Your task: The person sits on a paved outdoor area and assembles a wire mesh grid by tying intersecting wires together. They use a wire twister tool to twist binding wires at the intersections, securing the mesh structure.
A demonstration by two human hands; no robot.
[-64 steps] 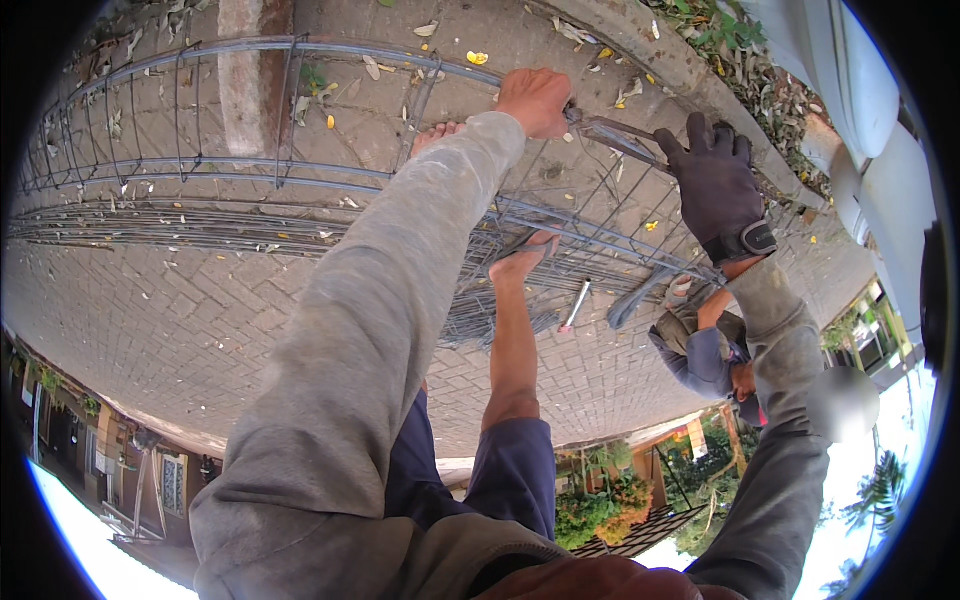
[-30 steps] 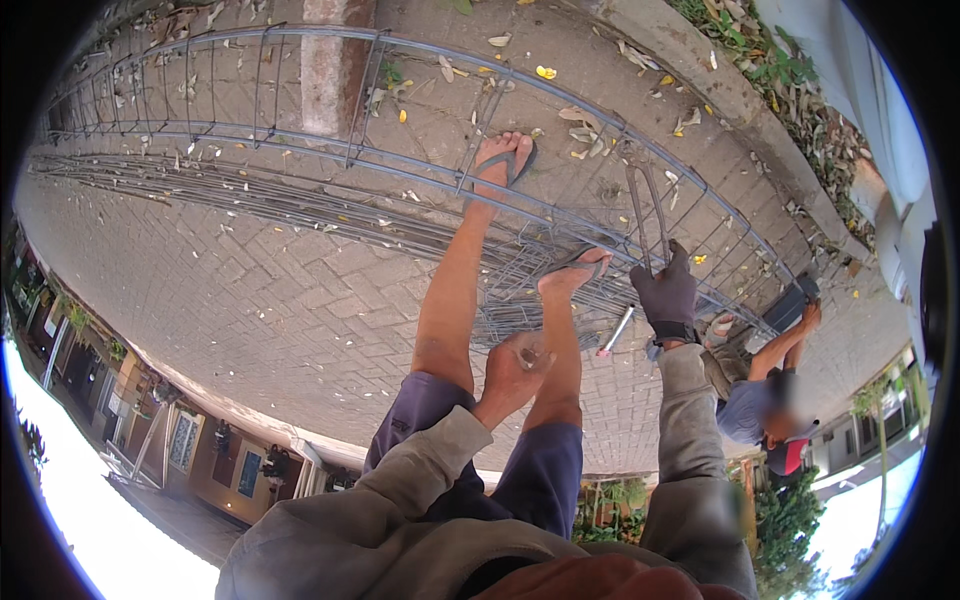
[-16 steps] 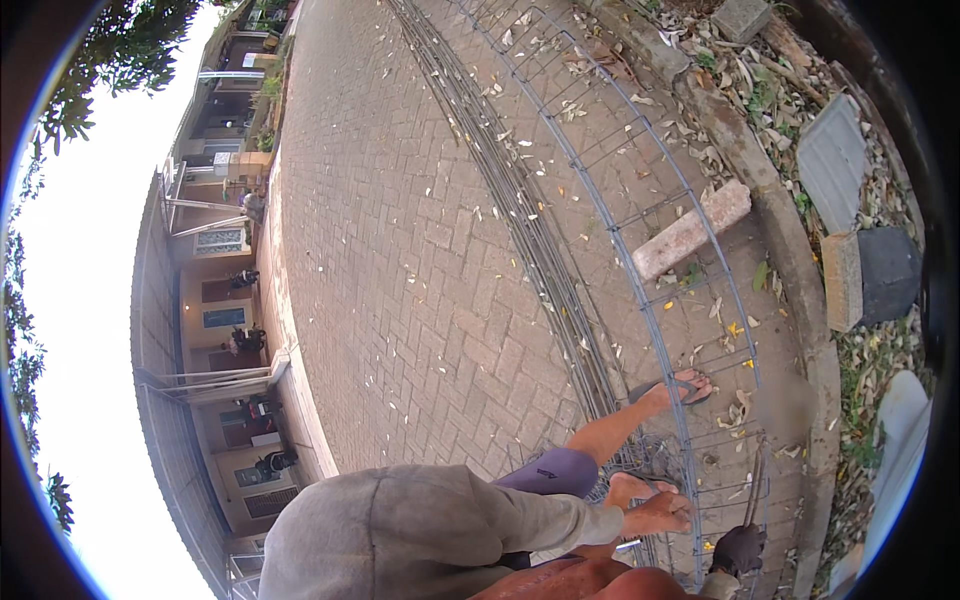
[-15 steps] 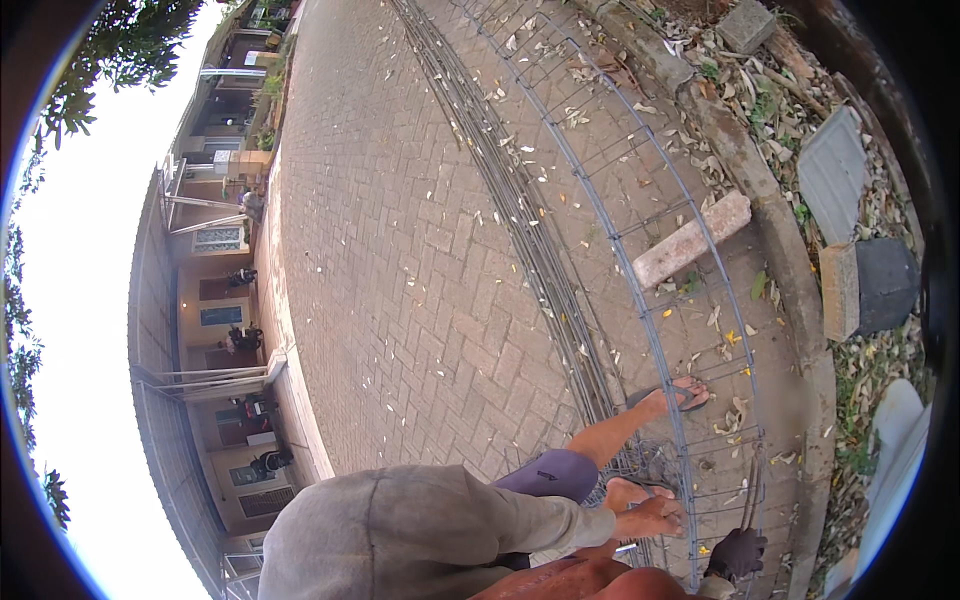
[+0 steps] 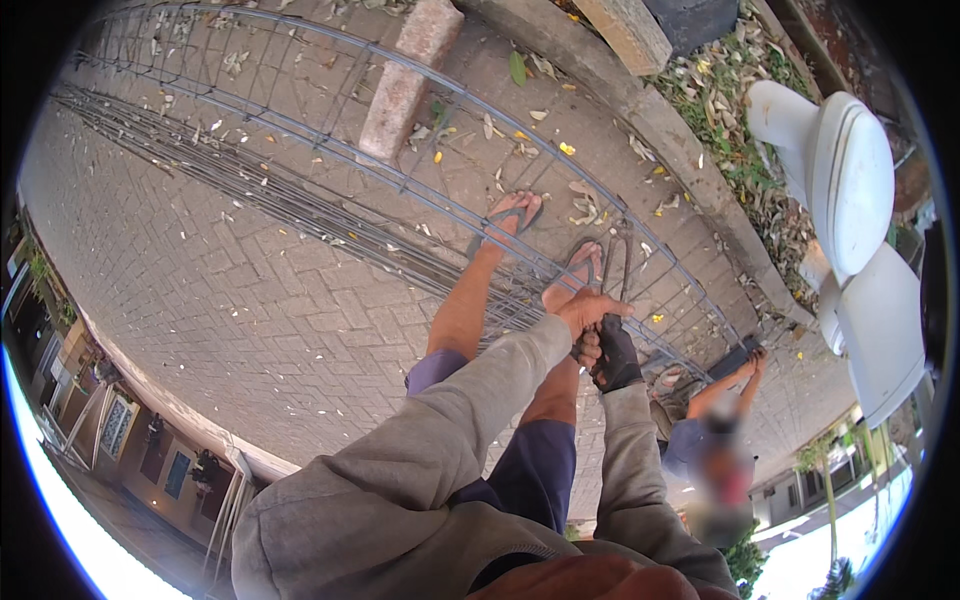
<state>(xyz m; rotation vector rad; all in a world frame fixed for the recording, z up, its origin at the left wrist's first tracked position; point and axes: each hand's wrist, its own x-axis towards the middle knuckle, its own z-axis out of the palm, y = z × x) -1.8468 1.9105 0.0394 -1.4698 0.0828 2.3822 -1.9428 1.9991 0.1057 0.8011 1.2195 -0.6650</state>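
Note:
A long wire-tied cage of steel bars (image 5: pixel 440 205) lies across the paving at my feet. Over its near side my two hands meet. My left hand (image 5: pixel 580 308) is bare and closed against the dark glove; whatever lies between its fingers is hidden. On my right hand (image 5: pixel 618 355) is the dark glove, its fingers curled. Two thin brown prongs, looking like the handles of rusty pincers (image 5: pixel 627 262), stick out past the hands over the cage. My sandalled feet stand at the cage, one partly hidden behind the hands.
Loose steel rods (image 5: pixel 270 190) run alongside the cage. A pinkish concrete block (image 5: pixel 410 85) lies under it. Beyond are a kerb (image 5: pixel 690 185) and a white toilet (image 5: pixel 850 185). At right, another person's hands (image 5: pixel 755 362) reach to the cage's end.
My view has swung right, bringing the other person and the toilet into sight. My hands, apart before, have come together, the gloved one still with the prongs.

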